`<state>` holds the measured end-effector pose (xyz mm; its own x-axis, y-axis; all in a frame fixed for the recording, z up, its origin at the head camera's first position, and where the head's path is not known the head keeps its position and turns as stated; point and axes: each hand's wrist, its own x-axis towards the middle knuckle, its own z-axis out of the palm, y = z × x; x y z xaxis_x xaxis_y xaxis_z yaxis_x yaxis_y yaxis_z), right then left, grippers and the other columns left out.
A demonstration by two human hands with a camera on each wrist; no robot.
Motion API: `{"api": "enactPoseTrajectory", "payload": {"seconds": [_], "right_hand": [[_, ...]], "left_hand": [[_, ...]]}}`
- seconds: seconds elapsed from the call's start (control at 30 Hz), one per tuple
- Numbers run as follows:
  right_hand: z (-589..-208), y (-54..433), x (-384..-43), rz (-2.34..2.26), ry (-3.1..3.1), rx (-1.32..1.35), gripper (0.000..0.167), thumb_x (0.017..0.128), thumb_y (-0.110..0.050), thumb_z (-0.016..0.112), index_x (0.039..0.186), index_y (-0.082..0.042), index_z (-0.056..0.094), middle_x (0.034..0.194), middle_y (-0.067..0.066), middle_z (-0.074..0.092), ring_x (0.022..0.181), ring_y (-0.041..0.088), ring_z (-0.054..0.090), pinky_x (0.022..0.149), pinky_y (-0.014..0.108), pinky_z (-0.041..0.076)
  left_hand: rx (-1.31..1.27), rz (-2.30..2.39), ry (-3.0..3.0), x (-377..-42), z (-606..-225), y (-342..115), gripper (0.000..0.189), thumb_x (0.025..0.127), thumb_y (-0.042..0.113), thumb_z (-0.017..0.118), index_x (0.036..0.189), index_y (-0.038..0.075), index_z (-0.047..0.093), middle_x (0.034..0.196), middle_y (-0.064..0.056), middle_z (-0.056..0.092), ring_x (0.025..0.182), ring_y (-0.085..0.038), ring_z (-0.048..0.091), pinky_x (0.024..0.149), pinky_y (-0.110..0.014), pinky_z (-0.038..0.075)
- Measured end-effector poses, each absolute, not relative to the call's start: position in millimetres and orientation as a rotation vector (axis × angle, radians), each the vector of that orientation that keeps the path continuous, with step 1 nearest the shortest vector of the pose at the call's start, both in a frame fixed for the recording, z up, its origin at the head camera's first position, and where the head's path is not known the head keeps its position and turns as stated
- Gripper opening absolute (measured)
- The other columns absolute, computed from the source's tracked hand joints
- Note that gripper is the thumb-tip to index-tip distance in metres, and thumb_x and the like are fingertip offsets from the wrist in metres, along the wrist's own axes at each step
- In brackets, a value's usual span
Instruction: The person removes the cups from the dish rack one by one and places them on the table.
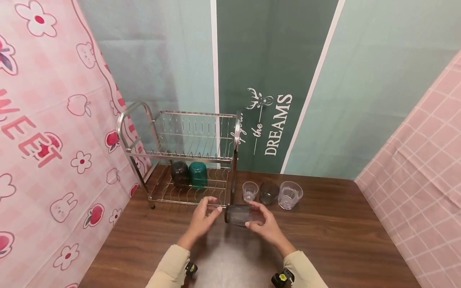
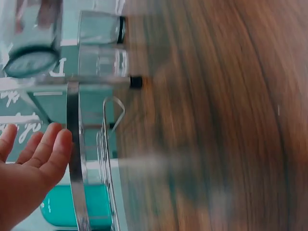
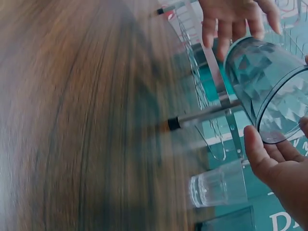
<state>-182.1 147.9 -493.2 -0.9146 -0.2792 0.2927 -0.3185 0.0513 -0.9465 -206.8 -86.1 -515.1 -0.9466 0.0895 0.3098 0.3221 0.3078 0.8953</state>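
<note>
My right hand [image 1: 264, 224] grips a grey see-through drinking glass [image 3: 269, 77] by its rim, thumb and fingers around the edge. The glass lies sideways in the air, its base turned toward my left hand and a faceted pattern on its wall. My left hand [image 1: 203, 218] holds nothing, its fingers spread beside the base, in front of the rack's lower tier. In the left wrist view that hand [image 2: 33, 168] overlaps a metal bar of the dish rack [image 1: 191, 159]. On the rack's lower tier, a dark cup [image 1: 180, 174] and a teal cup [image 1: 198, 175] stand upside down.
Right of the rack stand a small clear glass [image 1: 249, 192], a dark glass [image 1: 269, 193] and a larger clear glass [image 1: 290, 196]. Wire slots line the rack's upper tier. Printed cloths hang behind and at both sides of the wooden table [image 1: 335, 232].
</note>
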Motion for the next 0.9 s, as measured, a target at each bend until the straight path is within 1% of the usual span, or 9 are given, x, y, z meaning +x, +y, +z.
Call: {"api": "enactPoseTrajectory", "payload": {"seconds": [0.07, 0.17, 0.3, 0.4, 0.47, 0.6, 0.73, 0.8, 0.9], "right_hand": [[-492, 151, -183, 1.966, -2.288, 0.627, 0.059, 0.072, 0.011, 0.067, 0.127, 0.009, 0.045, 0.115, 0.027, 0.049, 0.104, 0.04, 0.049, 0.072, 0.034, 0.051], [-502, 155, -190, 1.882, -2.341, 0.589, 0.061, 0.071, 0.009, 0.07, 0.128, 0.004, 0.048, 0.117, 0.025, 0.05, 0.1, 0.037, 0.052, 0.067, 0.031, 0.051], [-517, 161, -200, 1.728, -2.436, 0.569, 0.064, 0.07, 0.003, 0.076, 0.129, -0.004, 0.051, 0.118, 0.021, 0.051, 0.1, 0.033, 0.053, 0.068, 0.032, 0.051], [-519, 164, -205, 1.545, -2.489, 0.584, 0.064, 0.068, -0.005, 0.078, 0.128, -0.007, 0.054, 0.114, 0.018, 0.054, 0.101, 0.033, 0.052, 0.077, 0.04, 0.048], [-518, 165, -208, 1.443, -2.509, 0.595, 0.064, 0.067, -0.01, 0.079, 0.126, -0.006, 0.055, 0.112, 0.015, 0.055, 0.1, 0.035, 0.053, 0.08, 0.045, 0.045], [-516, 168, -214, 1.314, -2.53, 0.617, 0.065, 0.065, -0.014, 0.079, 0.125, -0.001, 0.056, 0.112, 0.011, 0.056, 0.098, 0.03, 0.054, 0.079, 0.042, 0.043], [-515, 168, -219, 1.217, -2.538, 0.645, 0.066, 0.065, -0.017, 0.078, 0.124, 0.0, 0.057, 0.113, 0.013, 0.056, 0.103, 0.029, 0.053, 0.084, 0.045, 0.042], [-514, 168, -221, 1.168, -2.551, 0.655, 0.066, 0.065, -0.019, 0.077, 0.125, -0.001, 0.057, 0.113, 0.014, 0.056, 0.106, 0.033, 0.052, 0.087, 0.05, 0.04], [-513, 166, -224, 1.114, -2.58, 0.646, 0.065, 0.065, -0.021, 0.077, 0.124, -0.002, 0.058, 0.113, 0.014, 0.056, 0.106, 0.035, 0.051, 0.087, 0.052, 0.039]], "left_hand": [[-0.357, -1.625, -2.389, -210, -516, -94, 0.033, 0.086, 0.019, 0.066, 0.112, 0.005, 0.053, 0.108, -0.009, 0.053, 0.09, -0.03, 0.06, 0.067, -0.032, 0.048], [-0.355, -1.506, -2.404, -215, -518, -104, 0.035, 0.083, 0.021, 0.069, 0.111, 0.007, 0.053, 0.104, -0.008, 0.052, 0.087, -0.031, 0.058, 0.069, -0.036, 0.048], [-0.386, -1.298, -2.446, -219, -517, -114, 0.039, 0.08, 0.021, 0.071, 0.112, 0.006, 0.053, 0.097, -0.009, 0.05, 0.086, -0.03, 0.053, 0.072, -0.041, 0.045], [-0.396, -1.183, -2.477, -221, -514, -120, 0.04, 0.08, 0.022, 0.071, 0.113, 0.006, 0.055, 0.101, -0.011, 0.051, 0.091, -0.029, 0.052, 0.075, -0.043, 0.043], [-0.391, -1.138, -2.498, -223, -512, -124, 0.042, 0.08, 0.023, 0.071, 0.115, 0.005, 0.055, 0.105, -0.012, 0.052, 0.094, -0.029, 0.053, 0.077, -0.045, 0.043], [-0.367, -1.111, -2.528, -227, -508, -128, 0.046, 0.081, 0.025, 0.07, 0.119, 0.005, 0.054, 0.112, -0.016, 0.051, 0.101, -0.03, 0.053, 0.081, -0.047, 0.043], [-0.334, -1.104, -2.553, -232, -504, -130, 0.048, 0.081, 0.026, 0.069, 0.121, 0.006, 0.053, 0.112, -0.018, 0.05, 0.097, -0.029, 0.052, 0.078, -0.047, 0.044], [-0.317, -1.094, -2.57, -234, -503, -129, 0.048, 0.082, 0.026, 0.069, 0.122, 0.007, 0.053, 0.113, -0.016, 0.049, 0.094, -0.029, 0.053, 0.076, -0.047, 0.044], [-0.294, -1.075, -2.594, -237, -500, -129, 0.048, 0.082, 0.028, 0.068, 0.123, 0.009, 0.052, 0.116, -0.015, 0.048, 0.091, -0.029, 0.053, 0.075, -0.047, 0.044]]}}
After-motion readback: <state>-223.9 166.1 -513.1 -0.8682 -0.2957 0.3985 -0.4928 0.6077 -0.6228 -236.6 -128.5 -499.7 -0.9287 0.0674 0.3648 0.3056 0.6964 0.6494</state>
